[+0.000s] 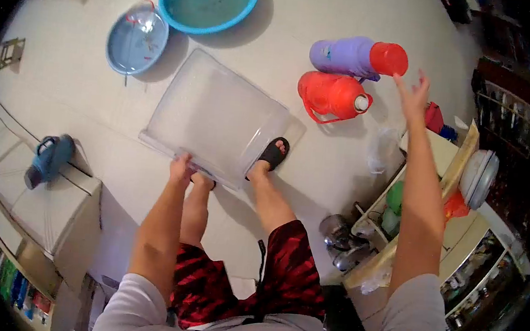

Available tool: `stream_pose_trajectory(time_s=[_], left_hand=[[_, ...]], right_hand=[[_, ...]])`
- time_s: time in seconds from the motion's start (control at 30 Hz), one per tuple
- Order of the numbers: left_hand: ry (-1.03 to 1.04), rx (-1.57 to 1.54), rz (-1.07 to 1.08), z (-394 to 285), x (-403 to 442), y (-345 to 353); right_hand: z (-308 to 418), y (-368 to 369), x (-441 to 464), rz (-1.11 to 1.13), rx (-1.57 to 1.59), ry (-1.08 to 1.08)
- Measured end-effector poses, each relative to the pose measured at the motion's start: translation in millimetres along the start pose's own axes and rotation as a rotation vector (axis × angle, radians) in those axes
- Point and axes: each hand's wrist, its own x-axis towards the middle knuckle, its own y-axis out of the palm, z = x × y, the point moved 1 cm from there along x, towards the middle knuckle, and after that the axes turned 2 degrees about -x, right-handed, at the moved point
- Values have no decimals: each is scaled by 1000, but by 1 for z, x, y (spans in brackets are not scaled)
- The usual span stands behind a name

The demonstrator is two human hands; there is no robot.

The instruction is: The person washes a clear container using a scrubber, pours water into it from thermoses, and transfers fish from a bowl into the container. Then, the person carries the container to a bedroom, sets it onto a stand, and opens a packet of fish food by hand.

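Note:
A clear plastic bin (213,111) lies tilted across the floor in front of my feet. My left hand (181,166) is closed on its near rim. My right hand (413,96) is raised at the right with thumb and fingers apart, holding nothing. In the picture it sits just beside the red cap (388,59) of a purple thermos flask (343,55); I cannot tell whether they touch. Below that flask is a red thermos flask (328,94) with a handle and a pale stopper.
Two basins stand beyond the bin: a large blue basin (169,18) with cloudy water and a smaller grey-blue basin (117,45). Shelving (458,237) crowds the right, with metal pots (337,230) beside it. A blue bottle-like object (50,161) rests on the left cabinet (31,203).

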Motion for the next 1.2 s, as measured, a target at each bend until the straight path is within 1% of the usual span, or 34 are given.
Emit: stream_pose_trajectory(time_s=[0.03, 0.07, 0.13, 0.17, 0.2, 0.23, 0.33, 0.37, 0.43, 0.47, 0.53, 0.57, 0.6, 0.7, 0.73, 0.8, 0.83, 0.87, 0.93, 1.0, 1.03, 1.07, 1.1, 1.13, 1.17, 1.2], left_hand=[[1, -27, 20, 2, 8, 4], [2, -37, 86, 7, 18, 3], [-6, 1, 68, 13, 27, 1], [-14, 23, 63, 15, 32, 1], [-7, -23, 106, 22, 46, -9], [-8, -14, 97, 20, 43, -1], [-32, 54, 44, 5, 37, 3], [-21, 28, 82, 8, 45, -4], [2, -25, 174, 17, 67, -17], [-29, 6, 121, 19, 77, -19], [-37, 34, 114, 21, 83, -19], [-38, 51, 105, 19, 85, -22], [-37, 43, 102, 19, 89, -26], [-41, 39, 113, 23, 102, -28], [-47, 52, 121, 23, 105, -30], [-65, 65, 125, 28, 110, -35], [-70, 65, 116, 32, 115, -38], [-72, 67, 109, 33, 121, -41], [133, 311, 231, 38, 135, -48], [67, 314, 205, 50, 126, -59], [-67, 173, 115, 43, 119, -49], [-192, 24, 27, 36, 119, -37], [-60, 296, 56, 41, 141, -52], [59, 575, 75, 54, 170, -88], [112, 764, -75, 55, 176, -94], [185, 904, -364, 50, 180, -89]], right_hand=[[5, 11, 28, -13, -71, -84], [4, 24, 48, 59, -100, -113], [4, 43, 67, 216, -157, -170], [4, 45, 69, 205, -217, -164], [16, 42, 62, 186, -275, -159], [20, 40, 58, 163, -332, -160], [-5, 18, 40, -22, -20, -62], [-13, 10, 23, -15, -22, -37], [-30, 9, -21, 47, 31, -39], [-35, 21, -47, 103, 88, -68], [-25, 41, -88, 170, -121, 3], [-27, 54, -96, 229, -46, -4], [-21, 62, -102, 286, 31, -10], [-7, 64, -107, 406, -111, -113], [-9, 62, -104, 461, -127, -101], [-43, 67, -99, 486, -79, -61], [-47, 66, -96, 496, -53, -42], [-51, 61, -95, 495, -29, -70], [-41, 45, -96, 483, 22, -115], [-63, 29, -93, 361, 53, 70], [-77, 29, -77, 295, 84, 137], [-111, 34, -64, 269, 11, 184], [-125, 41, -49, 354, 123, 350], [-137, 49, -37, 451, 231, 524], [-144, 63, -14, 549, 345, 668], [-148, 77, 0, 533, 414, 688]])
